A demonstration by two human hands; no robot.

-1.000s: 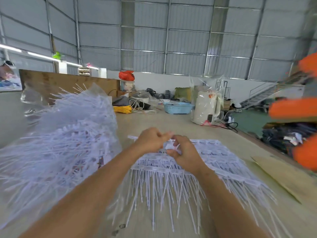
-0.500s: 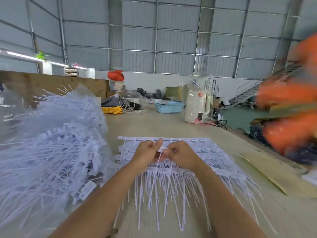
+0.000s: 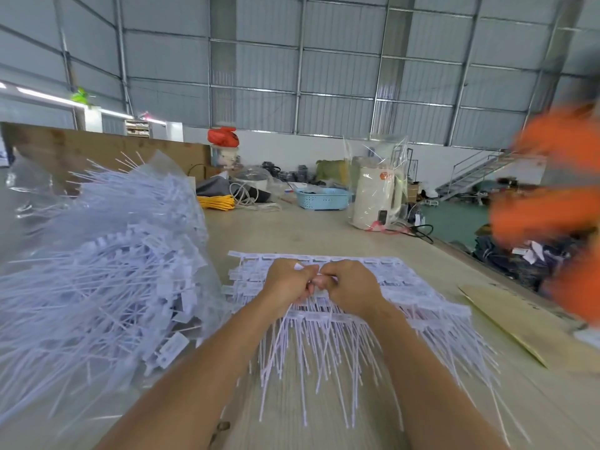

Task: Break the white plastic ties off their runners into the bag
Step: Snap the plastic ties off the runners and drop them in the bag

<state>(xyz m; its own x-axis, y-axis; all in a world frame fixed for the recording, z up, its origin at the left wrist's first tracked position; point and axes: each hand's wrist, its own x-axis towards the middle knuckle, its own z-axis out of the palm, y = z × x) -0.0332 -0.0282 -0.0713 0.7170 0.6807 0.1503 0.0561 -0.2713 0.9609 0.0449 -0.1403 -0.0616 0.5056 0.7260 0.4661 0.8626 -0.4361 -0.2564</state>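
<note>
Since half a second ago both hands have shifted a little farther out over the stack, and they are still pressed knuckle to knuckle. Nearest in view, long thin tails of the white plastic ties (image 3: 311,362) fan toward the near edge of the pale, smooth table (image 3: 324,228), straight and needle-like. Just beyond, the left hand (image 3: 287,284) and right hand (image 3: 352,289) meet over the flat, rectangular heads of the ties, which sit in rows on their runners (image 3: 422,284). Fingers of both hands are curled tight together, pinching a tie between them; a small white tab shows at the left thumb, and a couple of tails hang from under the left hand. Exactly which strip each hand grips cannot be told.

At near left, a big clear, crinkled bag (image 3: 97,254) bulges with loose ties, their tails bristling out in every direction and their tag ends piled against the film. At right a flat piece of brown cardboard (image 3: 506,319) lies on the table.

Farther off, a cream kettle (image 3: 376,199) stands inside a clear plastic wrap, with a light blue perforated basket (image 3: 321,198) to its left holding dark items too small to make out. A yellow coiled cable (image 3: 217,201) lies farther left, and a red bundle (image 3: 224,136) sits beyond it. Blurred orange shapes (image 3: 552,203) fill the far right.
</note>
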